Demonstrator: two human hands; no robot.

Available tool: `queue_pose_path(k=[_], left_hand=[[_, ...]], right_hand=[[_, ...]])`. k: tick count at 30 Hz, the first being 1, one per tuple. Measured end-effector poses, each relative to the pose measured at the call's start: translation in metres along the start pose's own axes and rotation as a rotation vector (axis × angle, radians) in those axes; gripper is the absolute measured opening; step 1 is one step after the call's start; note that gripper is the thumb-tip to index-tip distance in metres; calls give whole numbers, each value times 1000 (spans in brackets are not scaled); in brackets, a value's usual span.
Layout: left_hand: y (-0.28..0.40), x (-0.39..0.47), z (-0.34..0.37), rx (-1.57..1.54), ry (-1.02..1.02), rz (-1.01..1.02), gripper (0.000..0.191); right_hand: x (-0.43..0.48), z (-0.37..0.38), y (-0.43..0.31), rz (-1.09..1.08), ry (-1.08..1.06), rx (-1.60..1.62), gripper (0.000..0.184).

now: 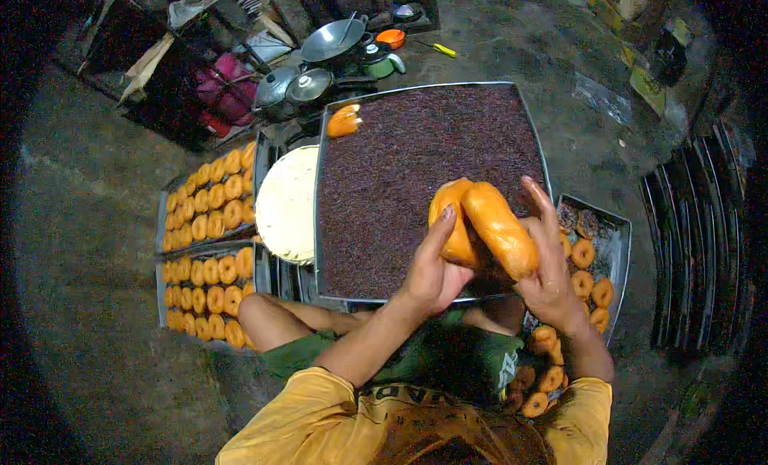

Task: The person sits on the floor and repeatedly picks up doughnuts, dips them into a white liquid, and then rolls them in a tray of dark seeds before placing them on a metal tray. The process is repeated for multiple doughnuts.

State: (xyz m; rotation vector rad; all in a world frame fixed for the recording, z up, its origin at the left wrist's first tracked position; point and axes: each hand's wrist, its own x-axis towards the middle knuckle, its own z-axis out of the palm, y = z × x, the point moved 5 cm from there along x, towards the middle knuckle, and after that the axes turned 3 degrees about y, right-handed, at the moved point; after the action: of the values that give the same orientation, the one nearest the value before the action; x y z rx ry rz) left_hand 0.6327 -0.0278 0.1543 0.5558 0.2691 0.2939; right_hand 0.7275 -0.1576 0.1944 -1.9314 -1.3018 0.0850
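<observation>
Over the near right part of a metal tray of dark sprinkles, my left hand grips a glossy golden bread roll, thumb on top. Beside it, a second elongated roll leans against the first, tilted, with my right hand around its outer side and the index finger raised. Whether these are separate rolls or two halves of one is hidden by how they touch. Another orange-brown bread piece with white at one end lies in the tray's far left corner. A round mass of pale cream shows partly beneath the tray's left edge.
Two trays of ring doughnuts stand at the left. At the right, another tray holds loose doughnuts. Stacked dark trays stand farther right. Beyond the sprinkles are a wok, a lidded pan and a yellow-handled tool.
</observation>
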Motion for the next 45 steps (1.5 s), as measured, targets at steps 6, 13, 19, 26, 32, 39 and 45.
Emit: queue_pose_path(k=[6,13,19,26,32,39,45], left_hand=[[85,-44,-37,-62,65,165,74],[153,-109,-143,-94,432,374,77],[224,-139,-224,-49,441,480,60],[285,-157,-300,381,723,542,65],[305,-113,-310,1341,942,515,87],[275,-30,-320,2117,775,141,76],[272,-53,-273,746,542,412,57]], right_hand=[[103,57,-80,89,-79,479,44],[134,183,-159,-98,-495,211,75],[211,320,-165,-69,-690,576,79],[253,436,-121,-304,-369,-358,53],[268,417,-111,-226,-347,-99,59],[254,325,-81,513,-512,1378,51],[212,231,-83,163,-173,943,64]])
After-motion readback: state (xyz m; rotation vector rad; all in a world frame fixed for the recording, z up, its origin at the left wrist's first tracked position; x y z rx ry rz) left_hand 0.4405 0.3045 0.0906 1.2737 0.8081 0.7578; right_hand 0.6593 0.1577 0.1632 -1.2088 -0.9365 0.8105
